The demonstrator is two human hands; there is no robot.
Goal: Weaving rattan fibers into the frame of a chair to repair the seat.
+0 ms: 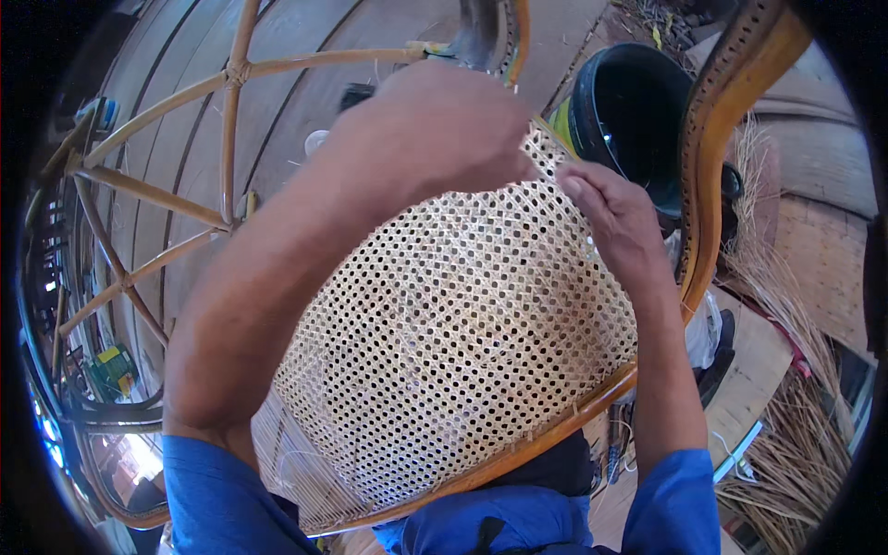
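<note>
A woven cane panel [444, 305] with an open hole pattern spans a wooden chair frame [541, 421] in front of me. My left hand [453, 125] reaches over the panel's far edge. It is blurred, and its fingers are mostly hidden behind its back. Close by, my right hand [615, 213] is closed at the panel's upper right corner, thumb pressed against curled fingers. Whatever is pinched there is too small to make out. Toward the lower left, the weave gives way to bare parallel strands [301, 462].
A dark bucket [638, 120] stands beyond my right hand, beside the curved frame arm with drilled holes [717, 139]. Loose cane strips [786, 462] are heaped at the lower right. Jointed rattan poles [185, 92] stand at the left over a plank floor [314, 37].
</note>
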